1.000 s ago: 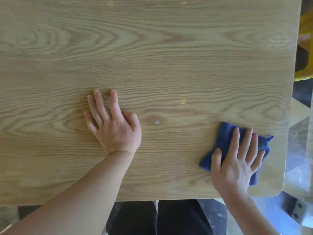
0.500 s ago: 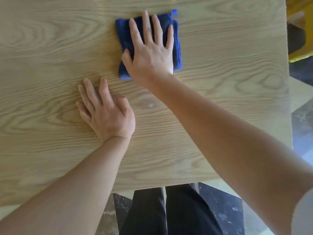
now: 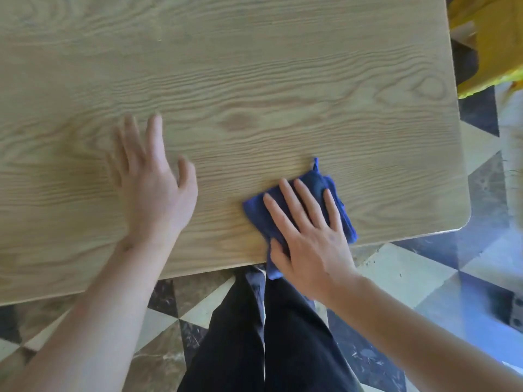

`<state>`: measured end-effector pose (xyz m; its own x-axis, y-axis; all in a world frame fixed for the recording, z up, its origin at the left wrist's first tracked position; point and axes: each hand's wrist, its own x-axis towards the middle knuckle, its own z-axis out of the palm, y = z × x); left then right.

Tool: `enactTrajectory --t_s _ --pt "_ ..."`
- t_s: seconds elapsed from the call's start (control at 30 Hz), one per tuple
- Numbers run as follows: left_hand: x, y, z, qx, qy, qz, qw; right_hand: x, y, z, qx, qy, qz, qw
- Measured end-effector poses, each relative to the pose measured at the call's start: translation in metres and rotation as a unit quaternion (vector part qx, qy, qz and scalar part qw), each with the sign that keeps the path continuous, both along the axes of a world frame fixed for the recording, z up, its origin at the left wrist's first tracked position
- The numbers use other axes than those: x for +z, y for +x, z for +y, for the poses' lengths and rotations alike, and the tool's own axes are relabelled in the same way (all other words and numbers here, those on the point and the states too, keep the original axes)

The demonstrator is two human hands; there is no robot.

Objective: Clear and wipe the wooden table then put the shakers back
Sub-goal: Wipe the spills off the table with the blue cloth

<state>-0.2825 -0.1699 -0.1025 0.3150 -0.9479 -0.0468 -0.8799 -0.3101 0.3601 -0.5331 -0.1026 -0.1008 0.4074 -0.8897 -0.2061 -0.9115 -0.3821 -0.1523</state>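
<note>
While the person is standing at the near edge of the wooden bench, both hands are lying flat on its top. The right hand is pressing down on a folded blue cloth, its fingers straight and slightly spread, its grip fully open and curled round nothing; the thumb is lying at the cloth's near corner. The cloth is sitting close to the near edge of the bench, toward the right corner, and its lower corner is hanging just over that edge. A small loop is sticking up from its far corner. The left hand is resting palm down on the bare wood, well to the left of the cloth and apart from it, fingers straight and spread, grip open and holding nothing; it is showing motion blur. Below the bench edge, the person's dark trousers are showing above a floor of dark and pale tiles. Beyond the right edge of the bench, a yellow object is showing, too cropped to identify.
</note>
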Motion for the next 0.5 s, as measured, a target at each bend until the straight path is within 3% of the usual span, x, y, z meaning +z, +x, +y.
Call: enactTrajectory --t_s 0.13,0.3,0.4,0.5 --pt "-0.001 0.009 0.080 -0.003 0.072 -0.017 0.997 0.000 -0.044 0.005 -0.017 0.009 0.025 1.000" --pt "0.015 0.027 0.130 0.024 0.115 0.000 0.993 0.007 -0.086 -0.051 -0.212 0.016 0.051 0.976" --pt "0.020 0.040 0.139 0.037 0.165 -0.011 0.985 0.002 -0.056 -0.094 -0.306 0.009 0.023 0.952" --pt "0.018 0.045 0.138 0.027 0.198 -0.021 0.980 -0.004 0.015 -0.121 -0.221 -0.005 -0.002 0.975"
